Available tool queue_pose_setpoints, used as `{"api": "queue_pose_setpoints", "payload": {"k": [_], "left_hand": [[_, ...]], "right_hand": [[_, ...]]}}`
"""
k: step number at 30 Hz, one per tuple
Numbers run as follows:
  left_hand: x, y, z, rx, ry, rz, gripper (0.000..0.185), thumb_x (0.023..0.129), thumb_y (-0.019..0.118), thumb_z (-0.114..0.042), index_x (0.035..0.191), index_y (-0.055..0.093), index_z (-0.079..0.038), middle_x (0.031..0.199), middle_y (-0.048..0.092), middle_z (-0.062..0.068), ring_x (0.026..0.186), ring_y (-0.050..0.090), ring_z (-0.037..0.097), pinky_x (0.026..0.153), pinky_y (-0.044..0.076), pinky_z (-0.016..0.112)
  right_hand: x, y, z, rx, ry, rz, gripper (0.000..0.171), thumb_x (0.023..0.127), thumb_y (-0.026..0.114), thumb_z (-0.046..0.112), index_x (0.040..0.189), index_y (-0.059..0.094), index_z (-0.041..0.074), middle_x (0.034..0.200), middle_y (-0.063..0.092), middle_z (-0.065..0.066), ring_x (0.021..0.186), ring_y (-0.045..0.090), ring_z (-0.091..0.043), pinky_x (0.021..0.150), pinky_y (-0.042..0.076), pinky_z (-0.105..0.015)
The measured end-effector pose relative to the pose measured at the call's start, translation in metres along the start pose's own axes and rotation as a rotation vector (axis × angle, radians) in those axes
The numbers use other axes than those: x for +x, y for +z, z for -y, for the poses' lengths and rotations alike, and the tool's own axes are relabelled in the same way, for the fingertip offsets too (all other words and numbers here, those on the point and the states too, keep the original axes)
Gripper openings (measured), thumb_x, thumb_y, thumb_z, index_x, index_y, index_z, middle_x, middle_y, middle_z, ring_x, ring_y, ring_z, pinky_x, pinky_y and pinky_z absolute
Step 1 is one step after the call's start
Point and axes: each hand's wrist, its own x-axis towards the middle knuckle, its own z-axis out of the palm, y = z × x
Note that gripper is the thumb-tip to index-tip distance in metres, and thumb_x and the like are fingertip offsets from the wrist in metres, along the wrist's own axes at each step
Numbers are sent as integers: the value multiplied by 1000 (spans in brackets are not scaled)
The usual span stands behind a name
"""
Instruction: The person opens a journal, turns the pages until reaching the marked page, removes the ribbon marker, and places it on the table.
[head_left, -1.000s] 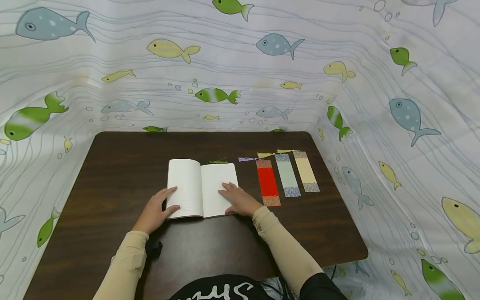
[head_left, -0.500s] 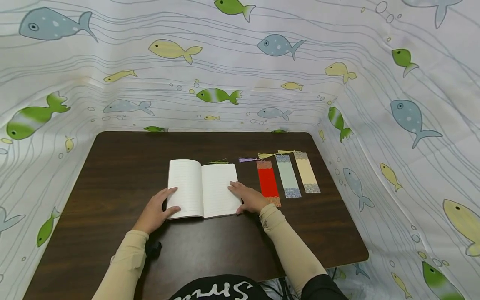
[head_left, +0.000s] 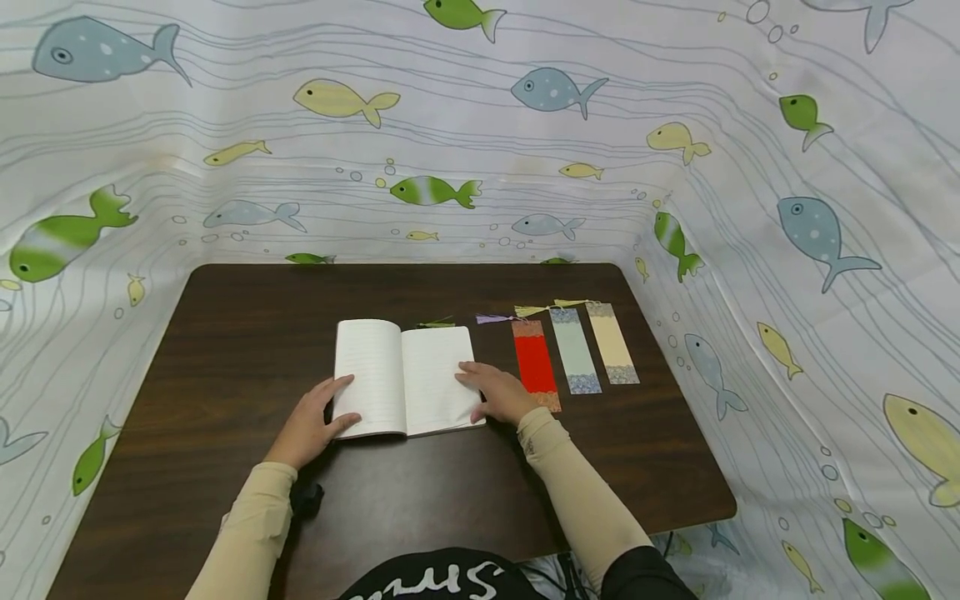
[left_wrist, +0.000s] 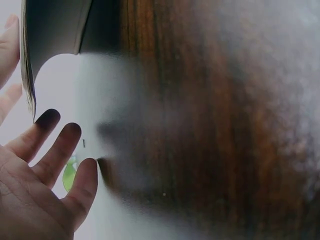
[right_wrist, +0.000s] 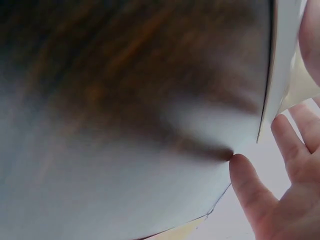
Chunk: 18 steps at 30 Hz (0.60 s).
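Observation:
An open notebook (head_left: 371, 379) with ruled pages lies on the brown table. My left hand (head_left: 306, 425) holds its left edge, thumb on the page; in the left wrist view, the other fingers spread beside the cover's edge. On the right page (head_left: 438, 367), my right hand (head_left: 498, 396) rests at the outer edge with its thumb near the lower corner. That corner is slightly lifted and creased. In the right wrist view, a bent page shows between the thumb and the outstretched fingers (right_wrist: 247, 182). A green tassel (head_left: 437, 323) sticks out past the notebook's top edge.
To the right lie three tasselled bookmarks: a red one (head_left: 535, 362), a pale green one (head_left: 576, 350) and a cream one (head_left: 611, 342). The table (head_left: 247, 333) is enclosed by white fish-print fabric (head_left: 480, 137). The right forearm passes below the red bookmark.
My right hand has slid right from the middle of the right page to its outer edge, and the lower corner has lifted a little. My left hand stays in place.

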Motion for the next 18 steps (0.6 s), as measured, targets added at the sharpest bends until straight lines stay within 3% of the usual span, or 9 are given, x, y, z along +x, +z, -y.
{"api": "queue_pose_setpoints", "payload": {"k": [6,9,15,18], "left_hand": [[-1,0,0,3,2,-6,74,95,73,-40,154,41,-8,154,36,32,139,34,54,107,30,72],[-2,1,1,4,-6,-4,75,95,72,-41,155,41,-9,154,35,32,139,34,54,107,30,72],[-3,1,1,-3,-19,0,75,95,71,-42,155,41,-9,156,35,31,140,33,53,108,29,71],[-2,1,1,-5,-18,5,76,95,70,-44,155,40,-9,156,35,31,140,33,53,108,29,71]], "right_hand": [[0,-1,5,42,35,-32,73,84,82,36,149,55,18,160,41,0,146,39,-21,116,35,-44],[1,-1,6,49,47,-75,68,83,84,34,143,61,14,151,53,0,140,48,-21,113,40,-41],[4,0,7,-22,3,-159,23,82,84,37,95,77,18,132,66,4,120,61,-18,99,51,-37],[4,0,6,-49,-9,-175,18,83,83,38,85,76,21,124,66,5,112,60,-18,94,52,-37]]}}
